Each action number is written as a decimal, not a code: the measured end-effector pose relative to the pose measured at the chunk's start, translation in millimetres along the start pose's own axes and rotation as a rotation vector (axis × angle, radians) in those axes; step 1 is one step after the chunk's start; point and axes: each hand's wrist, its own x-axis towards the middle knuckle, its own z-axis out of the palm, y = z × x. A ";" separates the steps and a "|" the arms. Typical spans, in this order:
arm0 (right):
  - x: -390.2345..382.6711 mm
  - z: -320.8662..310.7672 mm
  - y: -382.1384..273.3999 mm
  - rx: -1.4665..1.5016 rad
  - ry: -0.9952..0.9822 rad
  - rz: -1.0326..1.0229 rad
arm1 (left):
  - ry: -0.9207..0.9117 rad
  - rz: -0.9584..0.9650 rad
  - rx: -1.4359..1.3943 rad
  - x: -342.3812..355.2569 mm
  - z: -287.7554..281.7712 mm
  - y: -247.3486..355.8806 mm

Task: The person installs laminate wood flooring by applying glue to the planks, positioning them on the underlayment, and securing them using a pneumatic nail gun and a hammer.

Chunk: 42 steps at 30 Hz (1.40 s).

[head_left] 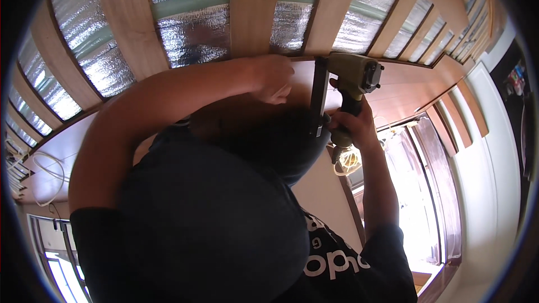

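Observation:
My right hand (pixel 356 123) is wrapped round the grip of a pneumatic nail gun (pixel 349 72), olive-green with a black end cap. Its long dark magazine (pixel 318 95) hangs down beside the grip, and the gun's head meets the edge of a reddish-brown ceiling panel (pixel 401 87). To the left of the gun, my left hand (pixel 272 79) is raised to the same panel edge with its fingers curled in. Whether anything is inside those fingers is hidden. My left forearm crosses above a dark cap that covers the middle of the view.
Wooden battens (pixel 255 11) run side by side over silver foil insulation (pixel 188 22). A loop of white cable (pixel 53 177) hangs at the left. On the right are a lit caged work lamp (pixel 349 160), a bright window (pixel 415 185) and a white wall panel (pixel 488 174).

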 end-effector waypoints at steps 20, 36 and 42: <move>18.9 -32.4 -13.9 -0.107 -0.202 0.159 | 0.327 0.064 0.133 10.4 40.3 -17.6; 26.7 -59.0 -18.7 -0.043 -0.138 0.125 | 0.358 0.068 0.184 10.1 38.9 -17.1; 11.1 -54.0 -5.0 -0.145 -0.099 0.038 | 0.384 0.111 0.224 10.7 39.5 -18.6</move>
